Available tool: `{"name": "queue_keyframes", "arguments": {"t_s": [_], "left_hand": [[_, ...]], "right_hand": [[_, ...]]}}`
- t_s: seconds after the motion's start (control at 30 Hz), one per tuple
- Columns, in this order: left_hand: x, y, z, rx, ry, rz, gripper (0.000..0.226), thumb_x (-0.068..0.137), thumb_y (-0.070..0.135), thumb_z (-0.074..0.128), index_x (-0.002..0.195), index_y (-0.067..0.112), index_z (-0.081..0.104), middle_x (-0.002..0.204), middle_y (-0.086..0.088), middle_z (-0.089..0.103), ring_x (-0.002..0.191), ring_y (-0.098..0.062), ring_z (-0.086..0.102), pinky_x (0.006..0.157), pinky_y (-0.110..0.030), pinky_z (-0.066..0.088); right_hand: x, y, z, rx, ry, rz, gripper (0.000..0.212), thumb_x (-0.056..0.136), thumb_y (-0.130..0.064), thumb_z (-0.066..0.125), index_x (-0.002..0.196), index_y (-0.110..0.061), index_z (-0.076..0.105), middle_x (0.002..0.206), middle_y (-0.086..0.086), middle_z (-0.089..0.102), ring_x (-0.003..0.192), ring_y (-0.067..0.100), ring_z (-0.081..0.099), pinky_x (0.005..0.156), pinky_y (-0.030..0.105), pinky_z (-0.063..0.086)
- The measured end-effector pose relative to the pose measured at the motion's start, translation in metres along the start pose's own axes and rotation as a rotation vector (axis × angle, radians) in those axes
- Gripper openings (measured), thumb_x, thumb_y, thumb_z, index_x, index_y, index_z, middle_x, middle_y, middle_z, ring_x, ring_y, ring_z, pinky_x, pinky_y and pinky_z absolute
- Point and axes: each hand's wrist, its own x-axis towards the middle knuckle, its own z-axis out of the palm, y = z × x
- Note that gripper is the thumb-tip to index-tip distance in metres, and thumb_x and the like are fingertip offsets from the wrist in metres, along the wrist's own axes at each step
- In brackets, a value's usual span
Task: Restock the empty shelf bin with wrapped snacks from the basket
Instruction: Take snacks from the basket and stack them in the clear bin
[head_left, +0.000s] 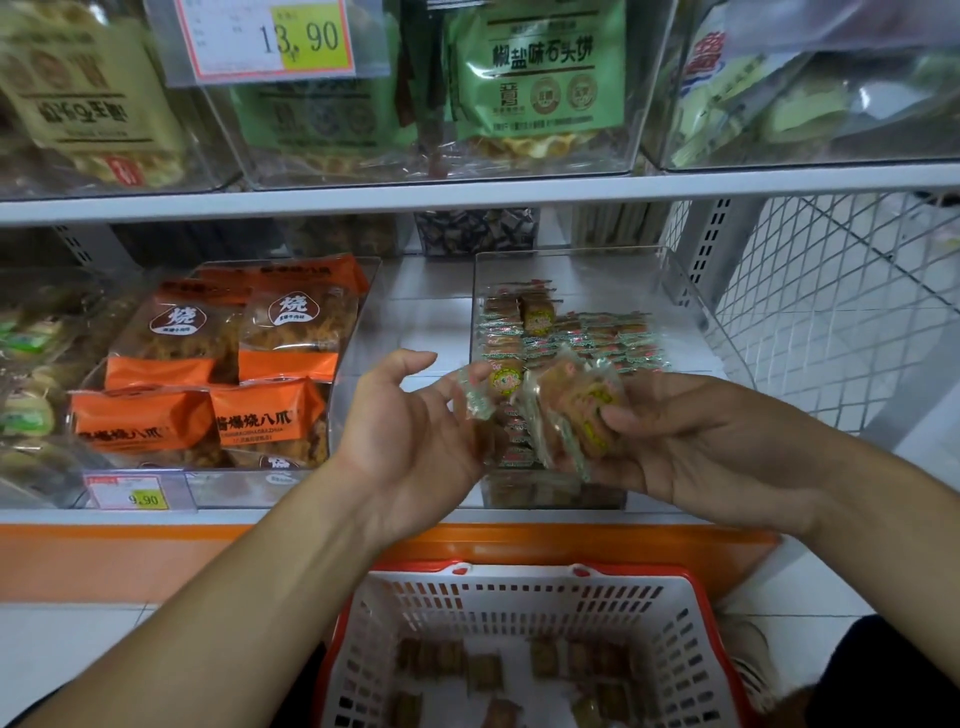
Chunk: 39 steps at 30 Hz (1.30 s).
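**Snacks in hand above the clear bin**

You are facing a white shop shelf (415, 306) with an orange strip along its front edge, and a white wire-mesh panel (841, 312) closes its right end. A second shelf above carries clear bins of green and beige packets, with a price tag (270, 39) reading 13.90. The floor below is pale tile.

On the lower shelf, the clear bin (571, 270) sits at the right, partly filled with wrapped snacks (587, 332): small brownish squares in clear wrappers with red and green crimped ends and a round yellow-green label. They lie too crowded to count. To its left, apart from it, stands another bin of orange packets (223, 374); four can be made out plainly, and a 9.90 tag (132, 493) sits at the shelf edge below them.

Your right hand (691, 441) holds a small bunch of the snacks (576, 410) over the front of the bin, thumb pressed on top and fingers curled beneath; motion blur keeps you from counting them. Your left hand (415, 415) is palm up just beside it, fingers loosely spread, and one blurred snack (493, 384) is at its fingertips; whether it is gripped you cannot tell.

Below, one white basket (519, 597) with a red rim rests near the floor, with roughly ten snacks (483, 670) scattered across its bottom.
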Motion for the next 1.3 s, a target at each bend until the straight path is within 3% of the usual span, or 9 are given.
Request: {"name": "queue_keyframes", "arguments": {"t_s": [0.13,0.2,0.37,0.53,0.63,0.7,0.83,1.0,1.3], "left_hand": [[0.001,0.003,0.001,-0.068,0.059,0.229,0.011,0.071,0.008,0.034,0.073,0.014,0.043,0.066,0.002,0.038,0.051,-0.011,0.04,0.056,-0.023,0.038],[0.004,0.004,0.001,0.038,0.076,0.302,0.015,0.067,-0.001,0.034,0.072,0.013,0.04,0.069,-0.003,0.036,0.049,-0.013,0.041,0.05,-0.022,0.042],[0.004,0.001,0.0,0.139,0.103,0.359,0.031,0.09,-0.015,0.052,0.109,0.008,0.056,0.086,-0.015,0.076,0.068,-0.018,0.075,0.064,-0.024,0.06],[0.001,0.0,0.001,0.202,0.048,0.336,0.018,0.097,-0.001,0.054,0.102,0.01,0.068,0.1,-0.011,0.078,0.081,-0.017,0.075,0.069,-0.024,0.061],[-0.002,-0.004,0.001,0.39,-0.032,0.279,0.027,0.098,0.024,0.057,0.093,0.012,0.081,0.099,-0.007,0.077,0.088,-0.018,0.071,0.078,-0.025,0.06],[-0.004,-0.008,0.0,0.484,-0.098,0.222,0.037,0.097,0.041,0.055,0.103,0.015,0.08,0.106,-0.007,0.075,0.094,-0.019,0.069,0.086,-0.031,0.057],[-0.004,-0.012,-0.001,0.599,-0.12,0.259,0.035,0.103,0.035,0.047,0.118,0.021,0.075,0.106,-0.005,0.075,0.091,-0.016,0.07,0.086,-0.032,0.055],[-0.001,-0.01,-0.002,0.424,-0.038,0.282,0.036,0.105,0.038,0.046,0.109,0.018,0.076,0.092,-0.008,0.078,0.081,-0.018,0.076,0.072,-0.029,0.06],[0.004,-0.02,-0.005,0.466,-0.088,0.257,0.036,0.105,0.043,0.045,0.114,0.026,0.076,0.105,-0.002,0.077,0.098,-0.019,0.073,0.088,-0.041,0.06]], "right_hand": [[0.004,0.004,0.004,0.052,-0.015,-0.074,0.054,0.063,-0.003,0.09,0.114,0.006,0.071,0.112,0.022,0.071,0.102,0.03,0.072,0.081,0.033,0.061],[0.006,0.008,0.006,0.013,-0.021,-0.074,0.056,0.067,-0.006,0.088,0.119,0.004,0.069,0.114,0.023,0.07,0.104,0.031,0.07,0.086,0.04,0.06],[0.012,0.014,0.009,-0.057,0.1,-0.122,0.051,0.075,0.0,0.071,0.126,0.002,0.063,0.119,0.024,0.067,0.101,0.032,0.069,0.079,0.043,0.061],[0.011,0.01,0.008,-0.08,0.134,-0.162,0.051,0.082,0.009,0.057,0.133,0.0,0.056,0.121,0.025,0.066,0.1,0.033,0.07,0.074,0.039,0.062],[0.01,0.008,0.006,-0.179,0.166,-0.183,0.062,0.079,0.009,0.06,0.138,-0.007,0.054,0.134,0.027,0.059,0.12,0.04,0.062,0.087,0.041,0.06],[0.01,0.008,0.005,-0.241,0.207,-0.216,0.062,0.077,0.007,0.062,0.136,-0.01,0.056,0.134,0.025,0.06,0.123,0.038,0.061,0.09,0.036,0.059],[0.009,0.004,0.002,-0.287,0.23,-0.253,0.064,0.074,0.004,0.064,0.135,-0.013,0.057,0.131,0.023,0.063,0.122,0.037,0.062,0.099,0.04,0.053],[0.007,-0.002,-0.004,-0.313,0.251,-0.308,0.068,0.072,0.006,0.064,0.137,-0.011,0.054,0.131,0.024,0.063,0.117,0.032,0.065,0.097,0.033,0.054],[0.013,0.008,-0.014,-0.557,0.229,-0.295,0.066,0.076,-0.003,0.072,0.138,-0.016,0.055,0.131,0.007,0.067,0.122,0.025,0.063,0.1,0.032,0.053]]}}
